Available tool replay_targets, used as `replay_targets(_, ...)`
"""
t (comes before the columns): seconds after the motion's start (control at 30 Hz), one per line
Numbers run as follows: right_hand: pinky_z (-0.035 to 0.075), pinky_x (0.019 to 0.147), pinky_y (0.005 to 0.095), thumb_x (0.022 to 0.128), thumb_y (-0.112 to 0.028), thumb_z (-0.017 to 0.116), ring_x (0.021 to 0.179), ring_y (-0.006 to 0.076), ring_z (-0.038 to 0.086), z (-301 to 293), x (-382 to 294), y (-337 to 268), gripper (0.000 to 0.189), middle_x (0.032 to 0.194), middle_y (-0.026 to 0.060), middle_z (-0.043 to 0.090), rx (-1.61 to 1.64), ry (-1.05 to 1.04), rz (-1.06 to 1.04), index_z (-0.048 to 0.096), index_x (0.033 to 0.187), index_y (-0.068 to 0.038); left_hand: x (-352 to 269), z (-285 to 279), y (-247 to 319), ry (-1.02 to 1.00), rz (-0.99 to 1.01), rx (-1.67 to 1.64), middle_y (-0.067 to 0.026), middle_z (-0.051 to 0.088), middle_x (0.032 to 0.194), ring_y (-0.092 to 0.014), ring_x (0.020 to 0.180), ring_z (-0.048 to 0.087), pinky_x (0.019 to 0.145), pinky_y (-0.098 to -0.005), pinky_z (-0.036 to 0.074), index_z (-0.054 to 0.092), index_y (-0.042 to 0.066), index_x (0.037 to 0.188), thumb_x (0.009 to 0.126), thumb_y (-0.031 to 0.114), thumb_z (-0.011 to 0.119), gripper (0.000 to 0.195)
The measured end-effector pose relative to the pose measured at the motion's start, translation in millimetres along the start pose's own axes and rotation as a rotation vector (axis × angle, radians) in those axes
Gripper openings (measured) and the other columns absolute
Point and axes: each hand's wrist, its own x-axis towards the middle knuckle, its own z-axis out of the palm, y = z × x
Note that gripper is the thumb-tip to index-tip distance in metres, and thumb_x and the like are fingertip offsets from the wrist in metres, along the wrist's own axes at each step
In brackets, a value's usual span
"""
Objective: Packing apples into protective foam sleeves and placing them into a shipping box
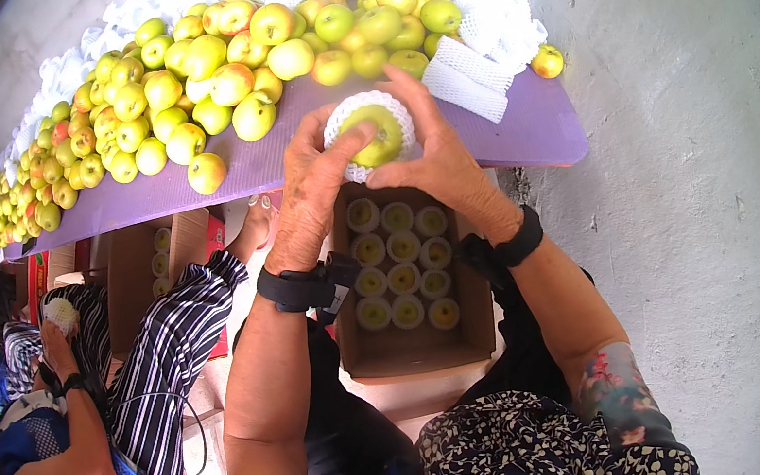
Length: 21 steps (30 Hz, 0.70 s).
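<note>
A yellow-green apple (386, 139) in a white foam net sleeve is between my two hands, above the front edge of the purple tabletop (252, 172). My left hand (320, 173) holds it from the left, the thumb lying across the fruit. On the right, my right hand (429, 145) is curved round the net, its index finger raised and its thumb at the lower rim. Below my wrists an open cardboard box (412, 354) contains rows of apples in net sleeves. Two flat, unfilled foam nets (467, 80) lie right of my right hand.
Loose apples (162, 89) are heaped along the table, with a pile of white foam nets (500, 6) behind. One apple (547, 60) sits near the right end, by the grey wall (697, 190). At left, a co-worker (72, 446) holds a netted apple beside another box (130, 289).
</note>
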Motion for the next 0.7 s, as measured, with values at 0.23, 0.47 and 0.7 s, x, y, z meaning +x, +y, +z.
replay_targets(0.23,0.044,0.095,0.0361,0.079,-0.024,0.073,0.118,0.0259,0.052,-13,4,-1,0.069,0.125,0.0178,0.055,-0.082,0.040,0.245,0.042,0.136,0.000,1,-10,2,0.020,0.039,0.077,-0.0099,0.061,0.111,-0.018,0.100,0.060,0.085,-0.0324,0.050,0.051,0.001,0.125,0.081,0.031,0.066,0.055)
replay_targets(0.47,0.054,0.076,0.0303,0.080,-0.024,0.073,0.099,0.0179,0.061,-8,-5,-3,0.058,0.115,0.0110,0.060,0.352,-0.226,0.549,0.050,0.127,0.002,-14,-7,14,-0.129,0.022,0.322,-0.0102,0.061,0.111,-0.018,0.099,0.058,0.086,-0.0292,0.047,0.053,0.000,0.125,0.083,0.036,0.059,0.056)
replay_targets(0.7,0.055,0.081,0.0312,0.081,-0.014,0.072,0.099,0.0190,0.063,0,-6,20,0.048,0.111,0.0099,0.062,0.558,-0.101,0.525,0.053,0.122,0.001,-8,-14,3,-0.115,0.093,0.297,-0.0092,0.059,0.113,-0.017,0.103,0.058,0.090,-0.0302,0.046,0.055,0.000,0.121,0.087,0.039,0.062,0.052)
